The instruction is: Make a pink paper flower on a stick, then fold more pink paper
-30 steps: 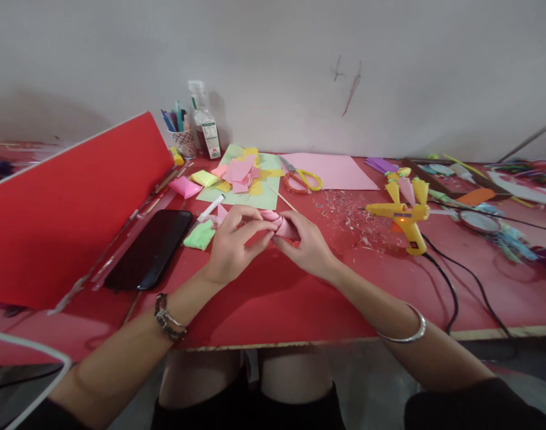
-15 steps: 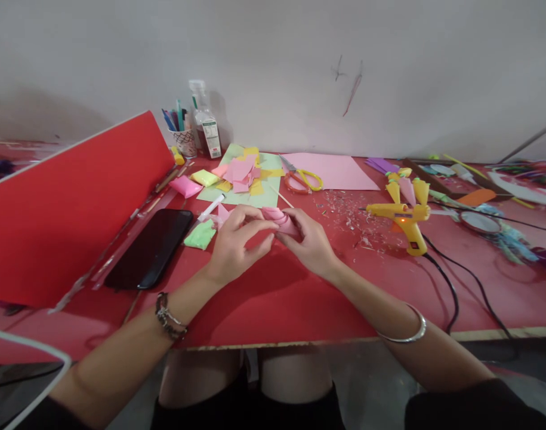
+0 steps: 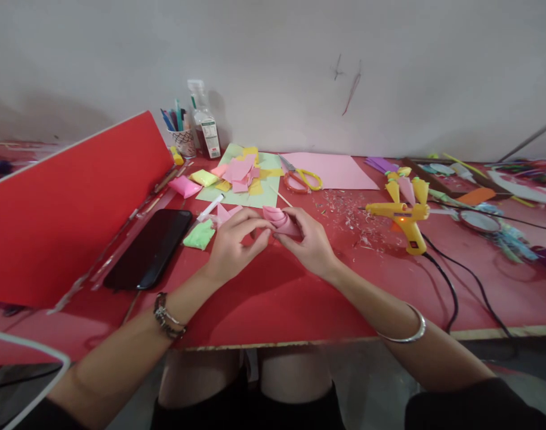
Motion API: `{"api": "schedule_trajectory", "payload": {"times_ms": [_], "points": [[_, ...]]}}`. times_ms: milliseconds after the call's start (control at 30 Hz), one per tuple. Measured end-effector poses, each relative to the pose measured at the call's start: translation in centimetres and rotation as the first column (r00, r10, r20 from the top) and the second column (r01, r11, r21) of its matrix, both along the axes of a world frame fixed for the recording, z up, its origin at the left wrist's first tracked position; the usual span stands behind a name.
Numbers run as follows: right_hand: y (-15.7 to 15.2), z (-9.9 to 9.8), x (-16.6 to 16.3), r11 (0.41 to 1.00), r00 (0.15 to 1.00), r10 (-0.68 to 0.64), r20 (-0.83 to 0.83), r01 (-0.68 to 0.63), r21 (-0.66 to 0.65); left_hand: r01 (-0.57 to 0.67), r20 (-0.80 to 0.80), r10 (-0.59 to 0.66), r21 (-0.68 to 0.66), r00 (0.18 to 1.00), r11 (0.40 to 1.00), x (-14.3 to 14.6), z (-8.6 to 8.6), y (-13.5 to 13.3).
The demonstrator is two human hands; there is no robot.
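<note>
fingers of the right hand [image 3: 312, 243] are clamped on a roll of pink paper [image 3: 282, 223], held over the middle of the table [image 3: 273, 304], between near and far edges; the left hand [image 3: 231, 243] has its fingertips at the coiled rim, though whether they pinch it i cannot tell. the layers could spring loose if the right grip slackens, or crease if it tightens. toward the right edge, the yellow glue gun [image 3: 402, 215] shows a lit lamp; its cord [image 3: 443, 282] reaches the near edge, so a snagging forearm could drag it.
</note>
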State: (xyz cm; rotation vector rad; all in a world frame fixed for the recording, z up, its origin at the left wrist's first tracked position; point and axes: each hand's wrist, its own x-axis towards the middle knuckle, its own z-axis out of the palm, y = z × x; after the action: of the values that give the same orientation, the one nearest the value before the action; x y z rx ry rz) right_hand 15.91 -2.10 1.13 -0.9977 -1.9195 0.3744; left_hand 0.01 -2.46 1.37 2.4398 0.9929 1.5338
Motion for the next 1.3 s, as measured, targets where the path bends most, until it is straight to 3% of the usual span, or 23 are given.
{"api": "schedule_trajectory", "payload": {"times_ms": [367,633,867,1000,1133,1300], "points": [[-0.34,0.41,-0.06,0.999,0.999,0.034,0.026,-0.035,0.030,-0.045,0.034,0.043,0.037,0.998,0.998,-0.04,0.11,-0.10],[-0.59,0.67,-0.01,0.990,0.990,0.131,0.044,-0.128,-0.066,0.009,-0.003,-0.008,0.141,1.000,0.990,-0.26,-0.05,-0.02],[-0.44,0.58,-0.01,0.989,0.989,0.137,0.055,-0.133,-0.067,0.094,-0.040,-0.088,0.164,0.995,0.982,-0.20,-0.02,-0.22],[-0.43,0.70,0.20,0.987,0.985,0.138,0.104,-0.145,0.063,0.090,0.012,-0.091,0.102,0.996,0.991,-0.15,0.10,-0.32],[-0.34,0.55,0.57,0.964,0.980,0.036,0.198,-0.086,0.253,0.139,-0.043,-0.139,0.011,0.989,0.990,-0.04,0.09,-0.36],[-0.33,0.29,0.62,0.974,0.973,0.079,0.218,-0.122,0.192,0.114,-0.042,-0.115,-0.037,0.992,0.993,0.01,-0.29,-0.25]]}}
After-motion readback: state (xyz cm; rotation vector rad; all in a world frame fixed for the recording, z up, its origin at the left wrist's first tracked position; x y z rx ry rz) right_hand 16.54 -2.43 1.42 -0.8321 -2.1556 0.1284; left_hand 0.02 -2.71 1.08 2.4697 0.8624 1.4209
